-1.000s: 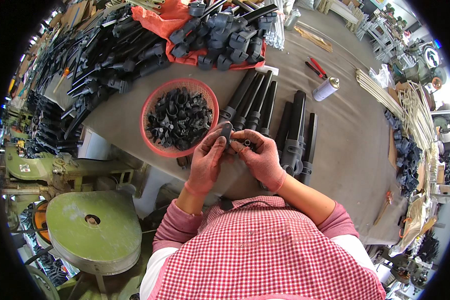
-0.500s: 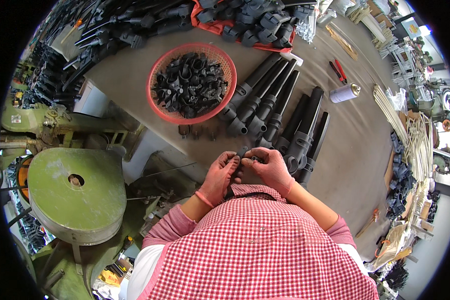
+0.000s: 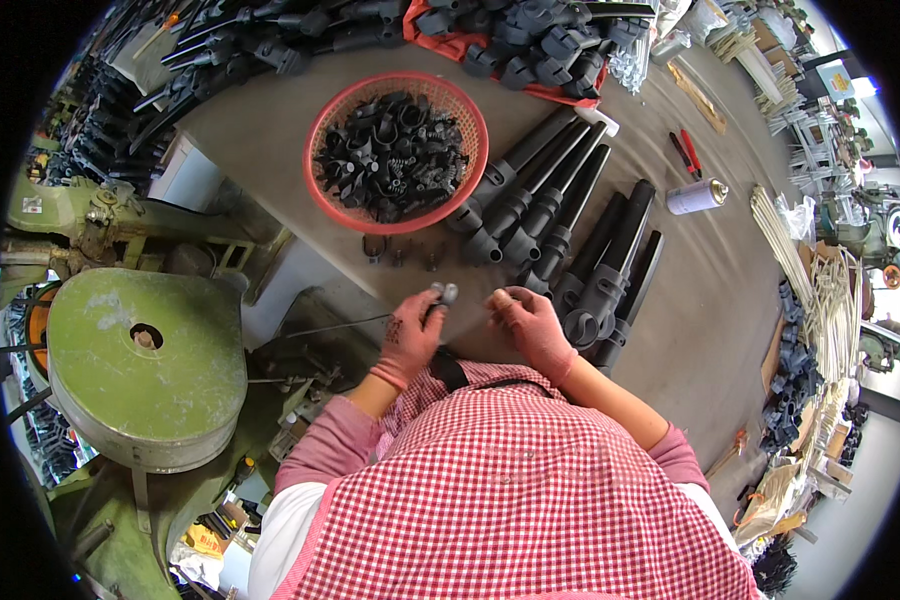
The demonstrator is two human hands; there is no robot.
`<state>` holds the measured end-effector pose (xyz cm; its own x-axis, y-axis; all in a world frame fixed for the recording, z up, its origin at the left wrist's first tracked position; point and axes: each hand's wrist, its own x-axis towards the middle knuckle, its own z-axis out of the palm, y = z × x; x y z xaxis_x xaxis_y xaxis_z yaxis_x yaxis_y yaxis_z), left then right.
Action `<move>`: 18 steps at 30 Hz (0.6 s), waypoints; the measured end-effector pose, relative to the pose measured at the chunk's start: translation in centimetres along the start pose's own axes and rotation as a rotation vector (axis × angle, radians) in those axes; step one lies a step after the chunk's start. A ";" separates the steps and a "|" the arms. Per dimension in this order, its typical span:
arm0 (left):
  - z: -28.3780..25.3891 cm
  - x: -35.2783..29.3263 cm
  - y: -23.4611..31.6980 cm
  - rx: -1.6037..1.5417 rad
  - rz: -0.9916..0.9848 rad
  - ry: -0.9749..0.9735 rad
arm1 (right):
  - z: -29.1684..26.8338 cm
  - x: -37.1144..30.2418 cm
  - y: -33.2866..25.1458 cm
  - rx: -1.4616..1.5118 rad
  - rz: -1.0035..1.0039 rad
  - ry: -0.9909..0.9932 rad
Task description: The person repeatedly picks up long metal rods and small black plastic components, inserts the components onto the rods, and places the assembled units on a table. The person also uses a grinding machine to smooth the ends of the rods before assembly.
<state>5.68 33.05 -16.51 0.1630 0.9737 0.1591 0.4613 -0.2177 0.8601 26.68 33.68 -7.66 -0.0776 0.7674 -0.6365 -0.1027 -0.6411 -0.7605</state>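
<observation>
Pink thin gloves cover both hands, held low over the near side of the table. My left hand is closed, thumb and fingers pinching a small dark part whose kind is too small to tell; grey, shiny rounded ends show at the fingertips. A short gap to the right, my right hand has its fingers curled and pressed together; whether anything lies in them is hidden. Beyond the left hand, a few small dark pieces stand in a row. Black plastic tubes with clamp ends lie just beyond the right hand.
A red plastic basket holds black clips and springs. Several more black tubes lie beside it. Red-handled pliers and a spray can sit farther right. A green machine stands left, and black parts on red cloth fill the back.
My hands have parted: the left moved left and slightly up with the small part, the right turned and drew slightly away. The whole view has shifted a little.
</observation>
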 end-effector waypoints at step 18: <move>-1.7 19.3 -5.0 0.605 0.144 0.016 | -2.3 -2.1 -0.9 0.465 0.270 -0.171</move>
<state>5.03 53.06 -16.86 0.2493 0.9316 0.2645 0.8490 -0.3416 0.4031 29.25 32.65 -5.90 -0.3176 0.5914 -0.7412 -0.4802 -0.7744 -0.4121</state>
